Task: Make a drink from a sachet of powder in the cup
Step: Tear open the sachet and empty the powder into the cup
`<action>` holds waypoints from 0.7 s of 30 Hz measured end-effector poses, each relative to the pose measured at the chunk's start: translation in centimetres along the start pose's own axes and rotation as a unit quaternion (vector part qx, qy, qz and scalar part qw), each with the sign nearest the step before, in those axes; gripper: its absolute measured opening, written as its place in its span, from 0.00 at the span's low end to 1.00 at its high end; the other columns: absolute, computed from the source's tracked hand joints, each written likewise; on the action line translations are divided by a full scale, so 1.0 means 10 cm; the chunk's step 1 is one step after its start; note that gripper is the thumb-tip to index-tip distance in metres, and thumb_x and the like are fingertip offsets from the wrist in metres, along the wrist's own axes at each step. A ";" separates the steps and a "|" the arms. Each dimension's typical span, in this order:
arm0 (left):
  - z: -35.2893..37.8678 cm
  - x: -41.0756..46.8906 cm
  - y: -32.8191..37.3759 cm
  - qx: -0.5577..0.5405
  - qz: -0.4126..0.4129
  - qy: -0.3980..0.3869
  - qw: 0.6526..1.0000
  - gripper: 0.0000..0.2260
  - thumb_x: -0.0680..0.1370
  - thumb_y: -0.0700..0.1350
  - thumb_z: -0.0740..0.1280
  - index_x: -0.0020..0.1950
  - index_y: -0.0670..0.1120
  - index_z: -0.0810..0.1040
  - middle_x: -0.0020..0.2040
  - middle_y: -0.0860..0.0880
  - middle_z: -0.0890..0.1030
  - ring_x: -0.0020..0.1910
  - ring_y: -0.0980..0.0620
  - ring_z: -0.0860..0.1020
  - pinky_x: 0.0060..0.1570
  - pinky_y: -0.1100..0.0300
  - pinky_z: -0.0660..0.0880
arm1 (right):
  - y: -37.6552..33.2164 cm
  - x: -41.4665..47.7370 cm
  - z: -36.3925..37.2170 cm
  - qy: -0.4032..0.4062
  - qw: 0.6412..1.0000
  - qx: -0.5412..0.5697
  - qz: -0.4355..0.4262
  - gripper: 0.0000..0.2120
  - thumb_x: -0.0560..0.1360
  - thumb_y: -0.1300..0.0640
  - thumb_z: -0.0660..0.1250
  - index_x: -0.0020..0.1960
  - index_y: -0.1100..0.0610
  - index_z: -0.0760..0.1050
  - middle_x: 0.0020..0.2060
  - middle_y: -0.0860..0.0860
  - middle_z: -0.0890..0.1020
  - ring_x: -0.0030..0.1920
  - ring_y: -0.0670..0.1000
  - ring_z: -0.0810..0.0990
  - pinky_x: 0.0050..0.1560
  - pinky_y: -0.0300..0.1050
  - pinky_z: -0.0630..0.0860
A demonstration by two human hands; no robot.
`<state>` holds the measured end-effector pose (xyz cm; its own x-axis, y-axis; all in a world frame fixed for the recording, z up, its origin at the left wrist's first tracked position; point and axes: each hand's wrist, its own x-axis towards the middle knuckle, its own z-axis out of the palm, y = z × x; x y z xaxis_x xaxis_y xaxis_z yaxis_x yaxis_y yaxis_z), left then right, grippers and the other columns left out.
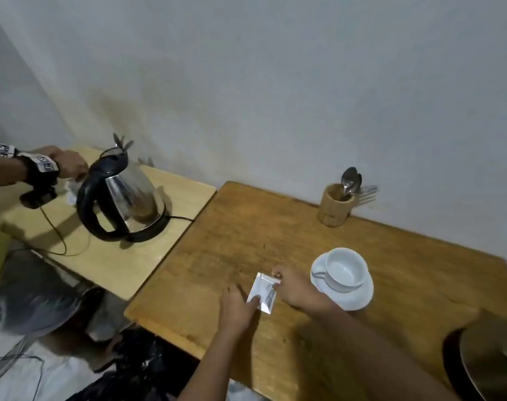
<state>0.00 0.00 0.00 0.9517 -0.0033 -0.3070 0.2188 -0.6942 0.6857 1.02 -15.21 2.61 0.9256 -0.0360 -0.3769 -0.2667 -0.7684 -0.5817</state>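
Fingertips of the left hand [237,309] and right hand [295,287] pinch the small silvery foil sachet [262,292] (unopened, apparently); tear it over the empty white ceramic cup [345,269].

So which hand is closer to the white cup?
Right. The right hand pinches the silver sachet just beside the white cup's white saucer; the left hand is on the sachet's far side.

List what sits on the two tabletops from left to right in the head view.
Kettle → sachet → cup on its saucer → pan lid. The spoon holder overlaps the cup's span, so it is omitted.
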 end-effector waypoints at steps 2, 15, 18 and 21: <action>0.08 0.04 -0.04 -0.002 -0.003 0.009 1.000 0.19 0.70 0.49 0.70 0.54 0.37 0.72 0.56 0.39 0.75 0.59 0.40 0.71 0.57 0.52 0.69 | 0.05 0.08 0.13 -0.012 1.000 -0.024 0.005 0.21 0.74 0.60 0.62 0.66 0.58 0.69 0.65 0.57 0.72 0.66 0.58 0.70 0.63 0.49 0.69; 0.15 0.12 -0.10 -0.019 0.022 -0.051 0.998 0.16 0.60 0.46 0.74 0.42 0.52 0.70 0.47 0.48 0.77 0.51 0.45 0.75 0.54 0.49 0.75 | 0.01 0.27 0.18 -0.017 1.000 0.008 0.024 0.10 0.71 0.67 0.59 0.39 0.54 0.73 0.50 0.58 0.79 0.52 0.57 0.77 0.41 0.41 0.68; 0.11 0.11 -0.04 -0.122 0.008 -0.087 0.989 0.17 0.62 0.41 0.75 0.44 0.51 0.71 0.46 0.47 0.77 0.49 0.46 0.77 0.46 0.55 0.76 | -0.07 0.18 0.03 -0.030 0.999 0.040 0.011 0.15 0.70 0.68 0.58 0.31 0.51 0.70 0.37 0.56 0.79 0.39 0.54 0.76 0.34 0.42 0.67; 0.00 0.05 0.09 -0.240 0.028 -0.126 0.962 0.09 0.72 0.38 0.69 0.50 0.46 0.74 0.42 0.50 0.77 0.45 0.51 0.75 0.39 0.70 0.73 | -0.20 0.06 -0.22 -0.037 0.999 0.036 -0.016 0.12 0.70 0.67 0.60 0.34 0.53 0.73 0.34 0.52 0.77 0.37 0.51 0.73 0.38 0.43 0.68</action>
<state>0.68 -0.60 0.47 0.8956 -0.2474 -0.3697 0.3005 -0.2762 0.9129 2.68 -15.14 5.14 0.9122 0.0366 -0.4080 -0.2590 -0.7200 -0.6438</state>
